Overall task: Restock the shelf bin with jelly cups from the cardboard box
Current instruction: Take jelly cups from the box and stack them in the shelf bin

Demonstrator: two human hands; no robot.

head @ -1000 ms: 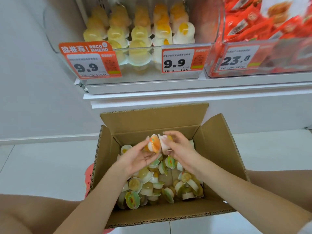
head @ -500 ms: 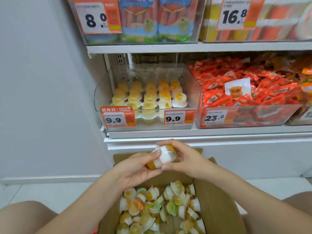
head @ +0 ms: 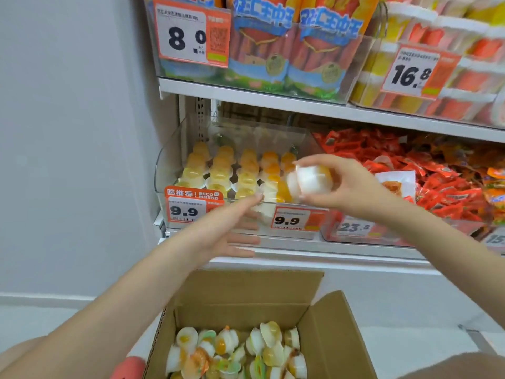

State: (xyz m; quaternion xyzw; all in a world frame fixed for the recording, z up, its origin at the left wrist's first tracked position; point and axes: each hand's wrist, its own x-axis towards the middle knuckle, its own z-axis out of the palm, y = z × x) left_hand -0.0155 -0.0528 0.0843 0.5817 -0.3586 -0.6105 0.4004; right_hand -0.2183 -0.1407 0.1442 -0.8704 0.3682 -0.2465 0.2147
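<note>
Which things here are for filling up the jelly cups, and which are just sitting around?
For the job: the jelly cups held in the right hand, the open left hand, the clear shelf bin, the cardboard box.

Just there: red snack packets, sausage packs, the 8.0 price tag.

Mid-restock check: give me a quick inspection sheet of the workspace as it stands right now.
Surface: white shelf carrying the clear shelf bin; pale floor below.
Job's things: rows of jelly cups in the bin; open cardboard box with loose cups inside.
Clutter: red object beside the box, unclear what.
Hands: right hand holds jelly cups at the bin; left hand open, empty.
Cables: nothing seen.
Surroundings: red snack packets in the next bin, 9.9 price tags, sausage packs above.
</note>
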